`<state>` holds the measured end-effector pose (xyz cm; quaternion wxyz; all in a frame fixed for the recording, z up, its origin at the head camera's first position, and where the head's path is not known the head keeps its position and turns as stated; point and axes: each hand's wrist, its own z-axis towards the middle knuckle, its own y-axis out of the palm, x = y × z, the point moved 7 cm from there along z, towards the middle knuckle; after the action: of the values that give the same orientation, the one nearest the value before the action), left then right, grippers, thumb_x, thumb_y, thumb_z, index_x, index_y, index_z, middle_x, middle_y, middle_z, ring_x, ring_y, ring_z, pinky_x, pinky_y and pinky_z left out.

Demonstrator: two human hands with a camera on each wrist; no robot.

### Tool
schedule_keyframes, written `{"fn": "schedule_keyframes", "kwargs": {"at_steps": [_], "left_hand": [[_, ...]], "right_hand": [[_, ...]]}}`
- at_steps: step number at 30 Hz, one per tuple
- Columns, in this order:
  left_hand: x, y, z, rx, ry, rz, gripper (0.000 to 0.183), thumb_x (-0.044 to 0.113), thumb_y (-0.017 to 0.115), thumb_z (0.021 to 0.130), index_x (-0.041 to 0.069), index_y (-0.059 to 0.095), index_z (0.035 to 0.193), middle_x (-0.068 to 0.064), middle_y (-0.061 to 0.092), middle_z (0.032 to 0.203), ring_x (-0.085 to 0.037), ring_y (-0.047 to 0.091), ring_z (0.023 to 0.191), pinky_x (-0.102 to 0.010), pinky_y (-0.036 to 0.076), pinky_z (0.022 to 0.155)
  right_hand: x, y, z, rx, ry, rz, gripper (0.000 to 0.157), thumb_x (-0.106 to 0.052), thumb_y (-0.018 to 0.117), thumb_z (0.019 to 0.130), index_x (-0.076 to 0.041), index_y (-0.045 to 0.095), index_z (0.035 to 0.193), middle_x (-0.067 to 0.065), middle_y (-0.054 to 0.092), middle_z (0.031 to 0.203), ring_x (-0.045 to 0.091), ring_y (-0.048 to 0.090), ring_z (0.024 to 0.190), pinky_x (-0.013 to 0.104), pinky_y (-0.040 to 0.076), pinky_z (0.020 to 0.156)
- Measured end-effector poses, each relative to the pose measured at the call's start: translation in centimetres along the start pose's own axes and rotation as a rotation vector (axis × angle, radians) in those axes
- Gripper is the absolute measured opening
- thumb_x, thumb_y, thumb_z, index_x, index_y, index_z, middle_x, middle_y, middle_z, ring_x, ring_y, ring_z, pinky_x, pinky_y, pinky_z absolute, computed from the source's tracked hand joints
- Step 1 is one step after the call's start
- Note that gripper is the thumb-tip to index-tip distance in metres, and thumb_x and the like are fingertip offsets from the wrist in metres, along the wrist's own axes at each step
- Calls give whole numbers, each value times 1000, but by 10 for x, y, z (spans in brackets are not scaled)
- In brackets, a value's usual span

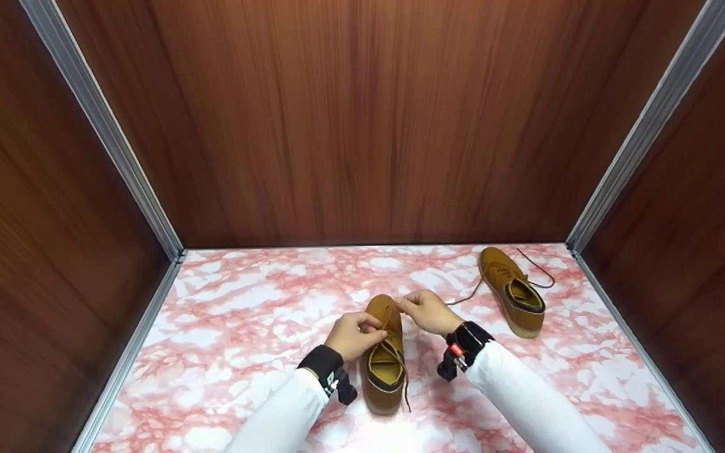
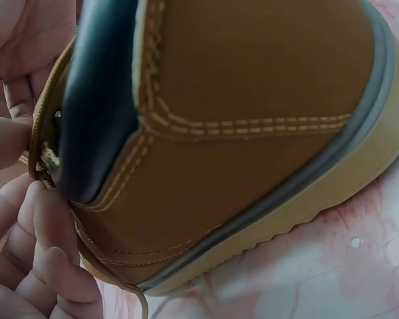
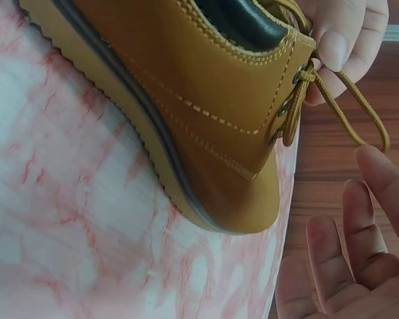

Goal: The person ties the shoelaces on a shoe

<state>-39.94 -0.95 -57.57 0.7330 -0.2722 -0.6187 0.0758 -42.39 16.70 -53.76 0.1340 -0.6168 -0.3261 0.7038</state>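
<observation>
A tan lace-up shoe (image 1: 375,392) stands on the floor in the head view, toe pointing away. My left hand (image 1: 353,335) is over its laced opening, pinching the shoelace (image 2: 41,119) by the eyelets between thumb and finger. My right hand (image 1: 428,311) is beside the toe. From the right wrist view, a loop of shoelace (image 3: 342,119) stretches out from the eyelets, and the right hand (image 3: 359,259) holds its far end at the fingertips. The thumb on that end is hidden there. One loose lace end hangs down the shoe's right side.
A second tan shoe (image 1: 513,296) stands at the back right, its laces trailing loose on both sides. Wood-grain panels (image 1: 362,126) rise at the back and sides of the red-and-white marbled surface (image 1: 243,327).
</observation>
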Motion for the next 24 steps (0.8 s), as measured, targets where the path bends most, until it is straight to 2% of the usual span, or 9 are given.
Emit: {"fn": "schedule_keyframes", "kwargs": {"at_steps": [2, 9, 15, 21, 24], "left_hand": [[0, 0, 0, 1, -4, 2, 19, 20, 79, 89, 6, 77, 101, -6, 77, 88, -7, 64, 77, -22, 52, 72], [-1, 2, -1, -17, -34, -15, 18, 15, 74, 89, 4, 74, 104, -3, 73, 88, -7, 61, 77, -24, 53, 75], [-3, 3, -1, -30, -50, -64, 19, 10, 71, 88, 1, 73, 105, -2, 68, 86, -7, 58, 77, -21, 50, 72], [-4, 4, -2, -56, -86, -133, 22, 5, 66, 88, -3, 69, 108, 2, 63, 84, -8, 57, 74, -19, 49, 67], [-4, 5, -2, -63, -104, -175, 22, 2, 64, 87, -5, 67, 108, 3, 59, 81, -8, 56, 71, -19, 49, 64]], "right_hand": [[2, -1, -1, 9, -3, 12, 35, -25, 57, 107, -1, 78, 92, 10, 77, 101, 13, 62, 92, 36, 52, 89], [9, 2, -12, -10, -27, 33, 34, -18, 58, 106, 1, 68, 79, 9, 68, 83, 13, 55, 77, 29, 46, 74], [16, 10, -23, -80, -25, 47, 34, -20, 58, 106, 4, 70, 85, 13, 70, 83, 11, 58, 72, 22, 47, 64], [17, 18, -35, -161, -59, -11, 33, -25, 63, 104, -1, 70, 83, 10, 69, 77, 6, 53, 64, 20, 43, 57], [17, 23, -41, -195, -83, -39, 32, -31, 68, 102, -7, 69, 80, 2, 66, 75, 3, 53, 65, 20, 44, 58]]}}
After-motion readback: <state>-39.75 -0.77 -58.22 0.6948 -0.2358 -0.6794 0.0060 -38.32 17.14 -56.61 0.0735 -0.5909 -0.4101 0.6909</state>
